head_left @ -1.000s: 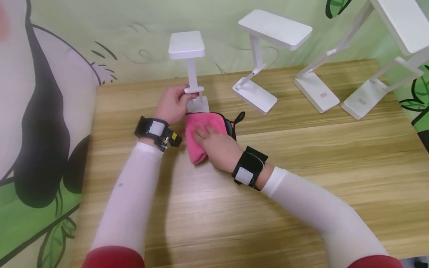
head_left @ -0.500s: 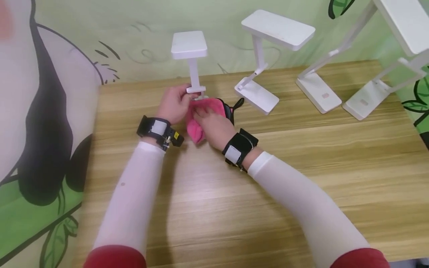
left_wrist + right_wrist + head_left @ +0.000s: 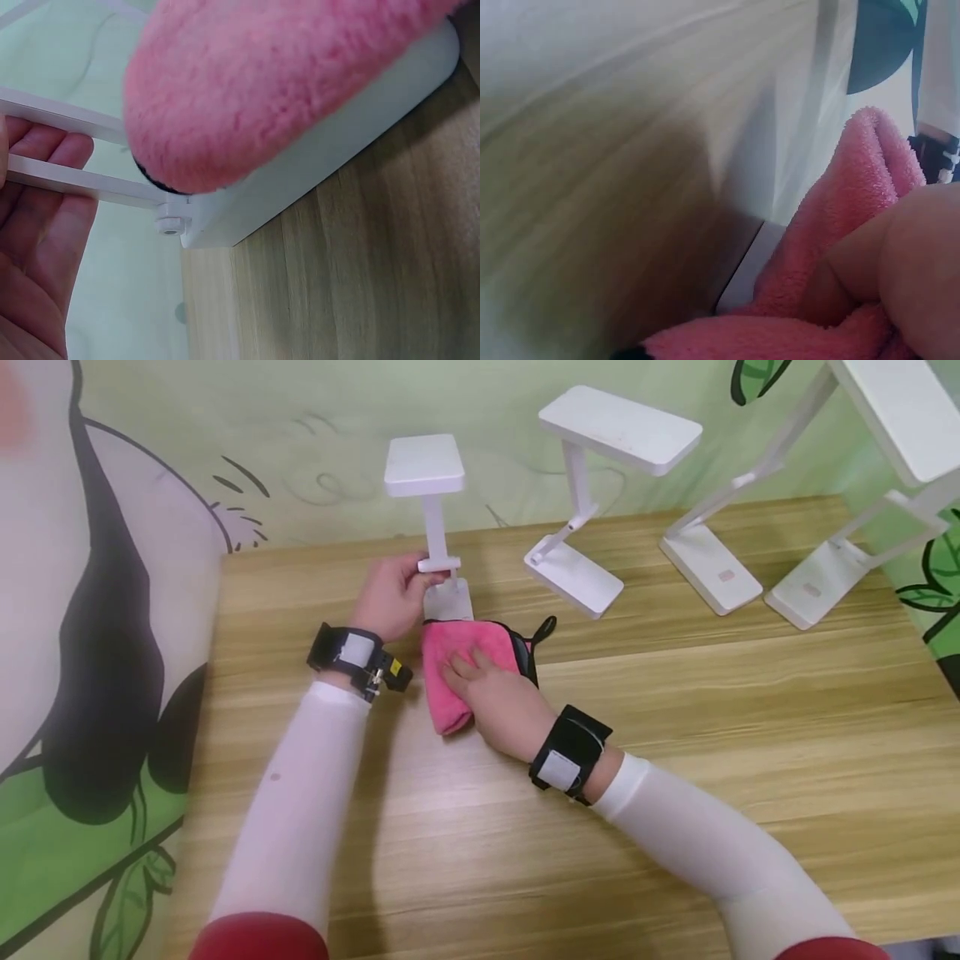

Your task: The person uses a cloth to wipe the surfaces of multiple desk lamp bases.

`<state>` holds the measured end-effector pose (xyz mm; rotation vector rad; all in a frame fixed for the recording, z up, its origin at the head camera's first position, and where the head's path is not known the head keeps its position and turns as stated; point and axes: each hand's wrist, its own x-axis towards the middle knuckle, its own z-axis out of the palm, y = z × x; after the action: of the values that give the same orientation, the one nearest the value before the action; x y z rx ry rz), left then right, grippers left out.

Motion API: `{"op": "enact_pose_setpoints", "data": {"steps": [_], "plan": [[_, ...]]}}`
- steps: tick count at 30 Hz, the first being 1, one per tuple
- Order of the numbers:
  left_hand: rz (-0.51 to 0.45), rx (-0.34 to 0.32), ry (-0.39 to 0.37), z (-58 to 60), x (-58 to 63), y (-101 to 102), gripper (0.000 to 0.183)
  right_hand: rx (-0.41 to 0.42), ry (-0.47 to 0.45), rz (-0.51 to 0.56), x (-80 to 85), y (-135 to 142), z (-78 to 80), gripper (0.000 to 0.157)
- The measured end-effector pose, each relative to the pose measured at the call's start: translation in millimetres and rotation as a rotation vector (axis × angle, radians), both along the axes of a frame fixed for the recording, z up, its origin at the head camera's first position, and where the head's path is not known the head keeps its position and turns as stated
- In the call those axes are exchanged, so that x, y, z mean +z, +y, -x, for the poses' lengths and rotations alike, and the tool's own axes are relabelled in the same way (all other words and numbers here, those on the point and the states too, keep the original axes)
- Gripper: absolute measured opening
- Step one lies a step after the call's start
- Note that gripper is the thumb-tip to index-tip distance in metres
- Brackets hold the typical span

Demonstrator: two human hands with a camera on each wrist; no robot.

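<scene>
A white folding desk lamp (image 3: 425,464) stands at the back left of the wooden table. My left hand (image 3: 387,597) grips its lower arm just under the hinge; in the left wrist view the fingers (image 3: 56,232) curl about the thin white bars. A fluffy pink cloth (image 3: 450,714) with black edging covers most of the lamp's base (image 3: 447,599), whose back end shows. Fingers spread over the top, my right hand (image 3: 506,702) holds the cloth against the base. Up close in the right wrist view, the thumb (image 3: 855,262) presses into the cloth's folds.
Three more white desk lamps, a middle one (image 3: 573,575), another (image 3: 712,568) and one at far right (image 3: 821,581), stand along the back. Behind runs a painted green wall (image 3: 315,460). A black loop (image 3: 545,629) sticks out from the cloth.
The cloth slid up along the base towards the hinge, then back towards the front with my right hand, uncovering the base's back end again. My left hand keeps its grip on the lamp.
</scene>
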<state>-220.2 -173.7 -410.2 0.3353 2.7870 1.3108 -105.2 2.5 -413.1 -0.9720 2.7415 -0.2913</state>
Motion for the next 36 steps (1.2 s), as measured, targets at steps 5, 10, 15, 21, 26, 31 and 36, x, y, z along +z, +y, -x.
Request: {"op": "enact_pose_setpoints", "data": {"steps": [5,10,15,21,26,31,36], "plan": [[-0.003,0.005,-0.01,-1.2,-0.2,1.3,0.026,0.0,0.014,0.036,-2.9,-4.8,15.3,0.059],[0.0,0.003,-0.015,-1.5,-0.1,3.2,0.025,-0.027,0.039,0.06,-2.0,-11.7,43.5,0.057],[-0.005,-0.004,-0.026,-1.4,0.3,3.6,0.025,-0.051,0.085,0.065,-4.7,-17.7,62.7,0.054],[-0.017,0.0,-0.017,-1.2,0.0,1.8,0.025,-0.047,0.121,0.08,-5.9,-20.3,58.4,0.058],[0.001,-0.004,0.012,-0.3,-1.9,1.9,0.024,-0.081,0.111,0.059,-5.8,-18.3,39.7,0.056],[0.008,-0.001,0.0,-0.1,-2.8,2.1,0.025,-0.077,0.045,0.021,-2.3,-11.8,18.2,0.057],[0.044,-0.005,0.018,-0.9,-2.7,3.2,0.027,-0.035,0.027,-0.008,0.6,-7.7,10.8,0.058]]}}
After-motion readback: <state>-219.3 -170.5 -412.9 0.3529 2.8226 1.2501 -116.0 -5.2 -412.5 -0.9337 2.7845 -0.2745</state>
